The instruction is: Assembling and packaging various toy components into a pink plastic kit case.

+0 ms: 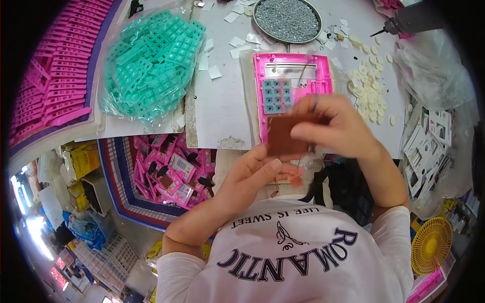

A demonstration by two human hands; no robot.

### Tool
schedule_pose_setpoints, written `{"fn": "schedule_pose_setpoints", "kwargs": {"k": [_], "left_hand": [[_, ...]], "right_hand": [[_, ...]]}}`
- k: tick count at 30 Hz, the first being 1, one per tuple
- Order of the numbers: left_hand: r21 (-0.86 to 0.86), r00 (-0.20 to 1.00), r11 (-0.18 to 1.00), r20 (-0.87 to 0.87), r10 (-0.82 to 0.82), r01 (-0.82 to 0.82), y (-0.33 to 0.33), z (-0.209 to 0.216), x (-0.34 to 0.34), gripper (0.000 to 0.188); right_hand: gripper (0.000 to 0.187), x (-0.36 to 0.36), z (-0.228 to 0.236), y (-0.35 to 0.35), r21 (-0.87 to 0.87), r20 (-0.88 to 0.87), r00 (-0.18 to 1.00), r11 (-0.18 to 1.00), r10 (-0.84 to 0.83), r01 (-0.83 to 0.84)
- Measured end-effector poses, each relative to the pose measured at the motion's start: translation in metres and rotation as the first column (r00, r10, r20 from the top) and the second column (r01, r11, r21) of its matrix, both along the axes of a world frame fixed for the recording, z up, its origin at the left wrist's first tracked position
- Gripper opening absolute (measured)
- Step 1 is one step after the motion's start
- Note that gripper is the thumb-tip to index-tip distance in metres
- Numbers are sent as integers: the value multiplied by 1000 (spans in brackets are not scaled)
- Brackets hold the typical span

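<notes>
My right hand (341,126) grips a flat brown rectangular board (283,137), thumb on its face, holding it up in front of the lower part of an open, bright pink rectangular plastic casing (258,93) on the white tabletop (220,108). My left hand (245,177) is at the board's lower left edge, fingers partly curled; I cannot tell whether they grip it, as the fingertips blur there. In the casing sits a grey-blue keypad of square keys (277,97), left of some thin wires. Beyond the casing stands a round metal dish (288,42) of small silvery screws (288,20). Cream-white plastic discs (371,96) lie scattered to its right, and a clear plastic bag of mint-green keypads (151,65) rests to its left.
</notes>
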State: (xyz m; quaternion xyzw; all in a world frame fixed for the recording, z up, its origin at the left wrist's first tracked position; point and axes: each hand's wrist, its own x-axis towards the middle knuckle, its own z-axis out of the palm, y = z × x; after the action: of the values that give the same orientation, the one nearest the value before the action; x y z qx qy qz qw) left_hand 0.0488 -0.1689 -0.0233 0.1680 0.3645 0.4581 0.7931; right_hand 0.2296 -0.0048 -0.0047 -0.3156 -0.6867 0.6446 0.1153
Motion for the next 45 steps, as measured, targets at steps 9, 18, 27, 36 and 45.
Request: {"fn": "schedule_pose_setpoints", "kwargs": {"k": [9,18,27,36,45], "left_hand": [[-54,997,998,64,38,-35,4,-14,5,58],[-64,844,964,-471,-256,256,-5,19,-19,54],[273,-109,605,-849,518,748,54,1,-31,60],[269,-44,560,-875,482,783,62,2,-38,61],[214,155,419,-973,170,882,134,23,-75,33]], "right_hand": [[18,-22,-19,48,-97,115,993,995,12,-1],[23,-40,-5,42,292,327,945,953,-19,-82],[39,-54,12,47,674,541,826,668,-157,-316],[59,-3,-14,-13,814,509,860,299,47,-498],[50,-15,5,-11,825,505,863,276,35,-494]]}}
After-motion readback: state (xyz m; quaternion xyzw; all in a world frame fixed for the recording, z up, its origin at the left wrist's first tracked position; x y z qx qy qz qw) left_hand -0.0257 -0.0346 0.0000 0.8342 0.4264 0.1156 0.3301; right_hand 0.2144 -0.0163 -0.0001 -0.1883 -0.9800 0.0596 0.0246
